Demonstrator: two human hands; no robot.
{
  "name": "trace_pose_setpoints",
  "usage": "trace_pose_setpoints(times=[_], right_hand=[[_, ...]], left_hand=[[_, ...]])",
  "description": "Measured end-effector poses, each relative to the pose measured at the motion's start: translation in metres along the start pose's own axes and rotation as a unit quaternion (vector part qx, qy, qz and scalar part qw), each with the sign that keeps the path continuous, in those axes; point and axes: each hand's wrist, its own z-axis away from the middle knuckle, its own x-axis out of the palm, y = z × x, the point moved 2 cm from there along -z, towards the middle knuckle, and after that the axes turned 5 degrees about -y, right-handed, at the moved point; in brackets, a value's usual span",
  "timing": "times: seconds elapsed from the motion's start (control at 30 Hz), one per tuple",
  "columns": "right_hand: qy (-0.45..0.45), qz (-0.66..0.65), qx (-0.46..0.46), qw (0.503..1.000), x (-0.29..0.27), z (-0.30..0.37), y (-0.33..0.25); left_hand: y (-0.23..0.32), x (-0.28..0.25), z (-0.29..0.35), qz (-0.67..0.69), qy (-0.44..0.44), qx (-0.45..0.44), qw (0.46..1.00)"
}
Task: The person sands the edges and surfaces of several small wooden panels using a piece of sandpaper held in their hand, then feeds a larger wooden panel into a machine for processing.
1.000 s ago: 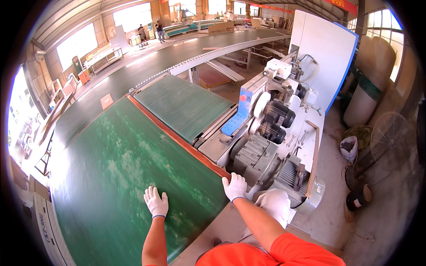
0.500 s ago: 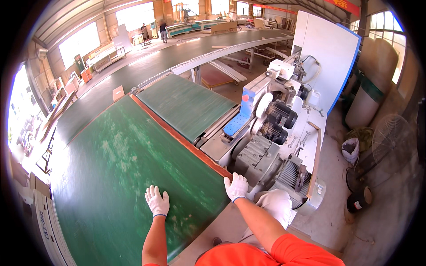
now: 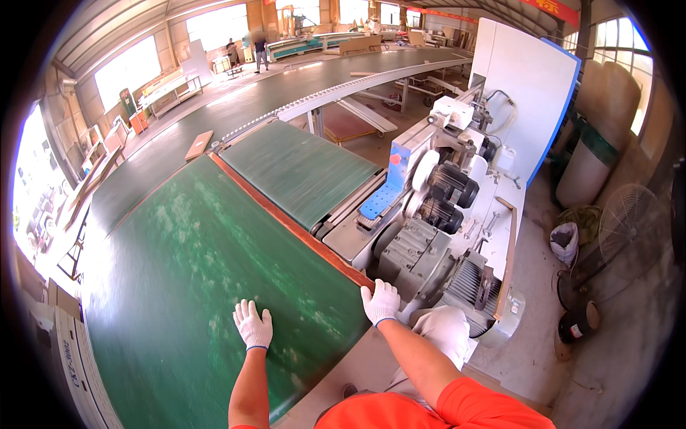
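Observation:
My left hand, in a white knit glove, lies on the green belt with its fingers spread and nothing in it. Also gloved, my right hand rests at the belt's right edge, by the near end of the reddish-brown strip. Its fingers are stretched out and hold nothing that I can see. A grey gear motor sits just beyond that hand. Past the strip lies a second, smaller green belt. On the dark curved conveyor belt farther off lies a flat brown board.
Right of me stands machinery with black motors, a blue perforated plate and a white panel. A fan and a black bucket are at far right. Another person stands at the back.
Pale scuff marks on the green belt have shifted. The brown board has moved slightly right and away, and more of it shows. The distant person has shifted left. My hands stay put.

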Motion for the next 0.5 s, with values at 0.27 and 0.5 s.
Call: trace_pose_setpoints(times=[0.27,0.5], right_hand=[[0.01,0.0,-0.005,1.0,0.0004,-0.0002,0.0009],[0.015,-0.007,-0.008,1.0,0.002,-0.0005,0.0023]], left_hand=[[0.0031,-0.0007,0.0008,0.005,0.0,0.0,1.0],[0.0072,-0.0034,0.0018,0.004,-0.001,0.0,1.0]])
